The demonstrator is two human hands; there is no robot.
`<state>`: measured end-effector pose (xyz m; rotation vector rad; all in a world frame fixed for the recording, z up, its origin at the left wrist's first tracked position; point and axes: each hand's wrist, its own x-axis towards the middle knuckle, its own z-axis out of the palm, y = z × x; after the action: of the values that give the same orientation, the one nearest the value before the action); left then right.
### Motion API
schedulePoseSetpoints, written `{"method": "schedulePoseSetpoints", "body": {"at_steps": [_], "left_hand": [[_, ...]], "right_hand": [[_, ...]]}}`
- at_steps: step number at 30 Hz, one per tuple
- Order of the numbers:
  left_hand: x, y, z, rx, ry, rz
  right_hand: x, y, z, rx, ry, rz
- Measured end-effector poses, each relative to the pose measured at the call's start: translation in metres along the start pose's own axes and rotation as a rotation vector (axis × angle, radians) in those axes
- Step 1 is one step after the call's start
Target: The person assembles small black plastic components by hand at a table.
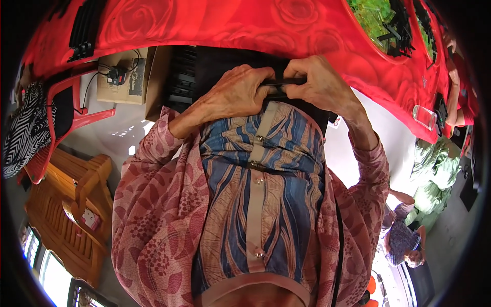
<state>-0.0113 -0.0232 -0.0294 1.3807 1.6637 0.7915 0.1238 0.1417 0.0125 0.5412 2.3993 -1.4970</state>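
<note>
Both my hands are closed on a thin black strip-like piece [291, 82] above my lap, at the front edge of the red table. My left hand [239, 89] pinches its left end between thumb and fingers. At the other end, my right hand [318, 84] grips it the same way. The fingers cover much of the piece, so its exact kind cannot be made out. Dark cloth [225, 61] lies over my lap beneath the hands. Left of it, an open cardboard box [155, 94] holds several similar black pieces [181, 77].
A rose-patterned red cloth [230, 25] covers the table. Black strips [87, 30] lie at its far left; a container [386, 56] with green and black pieces stands far right. A red chair [76, 120], a carton [120, 87] and a wooden bench [66, 215] are left. Other people are at right.
</note>
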Motion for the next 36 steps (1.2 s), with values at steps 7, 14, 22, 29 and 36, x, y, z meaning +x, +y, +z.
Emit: {"method": "schedulePoseSetpoints", "body": {"at_steps": [7, 14, 22, 29, 36], "left_hand": [[0.008, -0.004, -0.008, -0.054, 0.011, 0.139], [0.008, 0.021, -0.024, -0.279, -0.045, -0.023], [0.011, 0.029, -0.022, -0.486, 0.11, -0.063], [0.013, 0.039, -0.016, -0.651, 0.302, -0.116], [0.02, 0.035, -0.011, -0.742, 0.354, -0.12]], "right_hand": [[-0.008, -0.002, 0.001, 0.072, 0.06, -0.056], [-0.011, -0.01, -0.03, -0.011, 0.131, -0.276], [-0.016, -0.039, -0.045, -0.124, 0.469, -0.417], [-0.028, -0.042, -0.022, -0.098, 0.995, -0.482], [-0.025, -0.042, 0.018, -0.001, 0.939, -0.444]]}}
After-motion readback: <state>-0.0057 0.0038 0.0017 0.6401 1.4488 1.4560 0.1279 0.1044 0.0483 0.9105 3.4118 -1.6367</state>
